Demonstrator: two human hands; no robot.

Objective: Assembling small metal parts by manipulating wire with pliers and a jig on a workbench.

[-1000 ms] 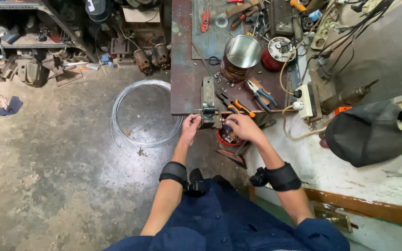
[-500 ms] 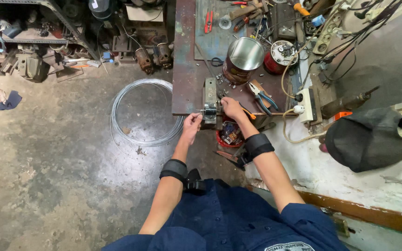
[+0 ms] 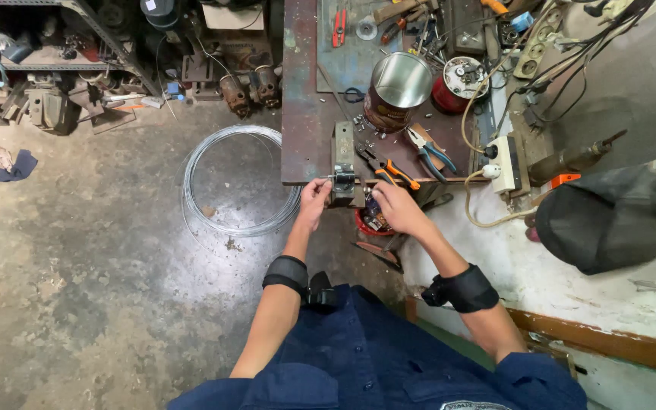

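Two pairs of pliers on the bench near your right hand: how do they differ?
The orange-handled pliers lie close to the bench's front edge, right by the right hand; the blue-handled pliers lie farther back and to the right, clear of it. Handle colour differs: orange against blue. Both lie flat on the rusty workbench, untouched.

A metal can (image 3: 396,89) stands on the workbench (image 3: 305,114), wire coil (image 3: 237,182) on the floor left.

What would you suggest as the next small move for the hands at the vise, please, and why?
Probably the right hand should pick up the orange-handled pliers. The left hand is at the small vise on the bench edge, apparently steadying a thin piece there, while the right hand lies just below the pliers and looks empty.
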